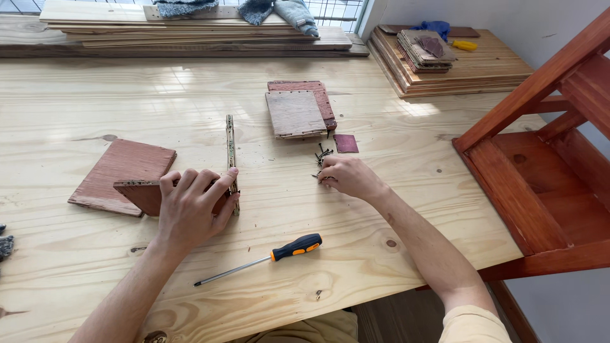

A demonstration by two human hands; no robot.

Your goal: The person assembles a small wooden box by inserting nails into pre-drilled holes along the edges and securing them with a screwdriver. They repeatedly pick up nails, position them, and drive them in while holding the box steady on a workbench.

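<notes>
Meanwhile left hand (pixel 190 209) steadies boards (pixel 152 190); right hand (pixel 346 176) touches screws (pixel 323 154).

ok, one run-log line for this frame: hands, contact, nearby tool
left hand: holds upright board against wood piece | right hand: picking at screws | screwdriver: lying untouched on table

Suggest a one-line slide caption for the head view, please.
Left hand steadies upright wooden panels while right hand picks at loose screws; a screwdriver lies nearby.
</notes>
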